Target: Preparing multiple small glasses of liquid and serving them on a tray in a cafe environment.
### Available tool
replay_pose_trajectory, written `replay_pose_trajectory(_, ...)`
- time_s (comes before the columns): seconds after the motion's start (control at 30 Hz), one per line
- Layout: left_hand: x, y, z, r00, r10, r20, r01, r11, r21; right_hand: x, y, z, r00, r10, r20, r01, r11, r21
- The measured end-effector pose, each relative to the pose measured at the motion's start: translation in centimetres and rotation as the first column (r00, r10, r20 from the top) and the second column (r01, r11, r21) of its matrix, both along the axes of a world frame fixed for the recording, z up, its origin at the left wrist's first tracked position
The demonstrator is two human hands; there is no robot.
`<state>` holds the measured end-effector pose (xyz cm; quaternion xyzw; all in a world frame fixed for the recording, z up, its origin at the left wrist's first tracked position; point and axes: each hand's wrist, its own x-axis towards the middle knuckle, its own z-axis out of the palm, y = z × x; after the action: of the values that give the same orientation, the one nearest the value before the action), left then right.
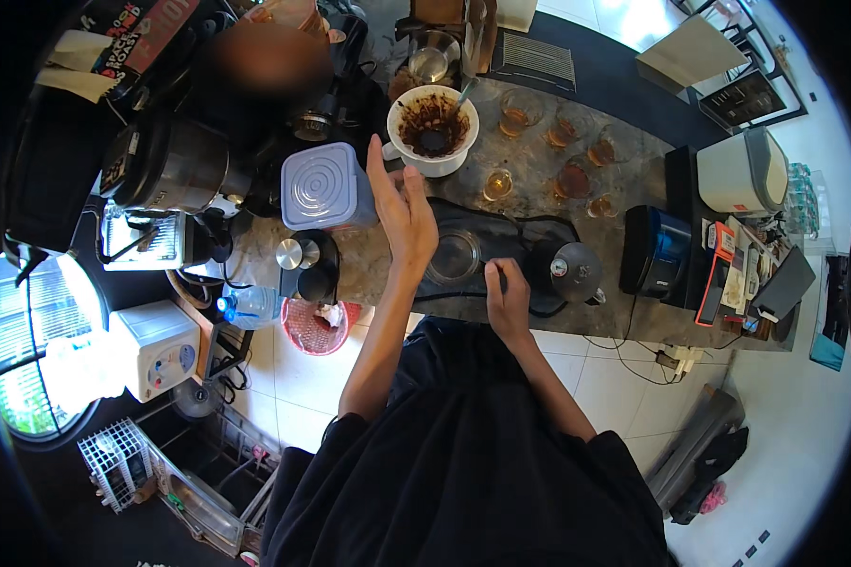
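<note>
My left hand [405, 220], fingers extended and apart, is raised beside the handle of a white pour-over dripper [434, 161] that holds wet coffee grounds and a spoon. I see nothing in it. My right hand [508, 294] is loosely curled beside the round glass base [454, 256] of what looks like a server on a black mat [496, 220]; whether it holds the glass is hard to tell. A kettle with a dial thermometer [576, 272] stands right of it. Several small glasses of amber drink, one of them a cup [498, 184], stand beyond the mat.
A lidded plastic container [325, 186] stands left of my left hand, above a metal-knobbed device [308, 266]. Further left are a grinder [177, 166] and a water bottle [248, 308]. A black printer [656, 251] stands at right. Another person is across the counter.
</note>
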<state>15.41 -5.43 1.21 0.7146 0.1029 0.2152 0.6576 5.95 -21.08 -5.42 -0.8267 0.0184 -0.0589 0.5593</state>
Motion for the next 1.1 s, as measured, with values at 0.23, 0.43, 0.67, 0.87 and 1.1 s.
replay_pose_trajectory(0.23, 2.5, 0.4, -2.1, 0.999, 0.048, -0.011, -0.049, 0.977, -0.206, -1.5, -0.3, 9.5, 0.973, 0.127, 0.191, -0.099, 0.984, -0.149)
replay_pose_trajectory(0.43, 3.4, 1.2, -2.3, 0.995, 0.096, 0.020, -0.086, 0.951, -0.296, 13.1, 0.4, 12.8, 0.980, 0.164, 0.116, -0.164, 0.986, -0.013)
replay_pose_trajectory(0.67, 4.7, 0.9, -4.2, 0.993, 0.062, 0.104, -0.025, 0.945, -0.327, 22.7, 2.0, 8.9, 0.966, 0.259, 0.008, -0.257, 0.962, -0.095)
replay_pose_trajectory(0.87, 4.5, 1.6, -4.0, 0.988, 0.048, 0.148, -0.010, 0.968, -0.249, 24.2, 2.2, 8.7, 0.942, 0.302, 0.147, -0.287, 0.951, -0.117)
replay_pose_trajectory(1.1, 2.7, 1.2, -2.4, 0.989, -0.002, 0.150, 0.047, 0.953, -0.298, 21.9, 0.6, 10.6, 0.943, 0.288, 0.166, -0.289, 0.957, -0.018)
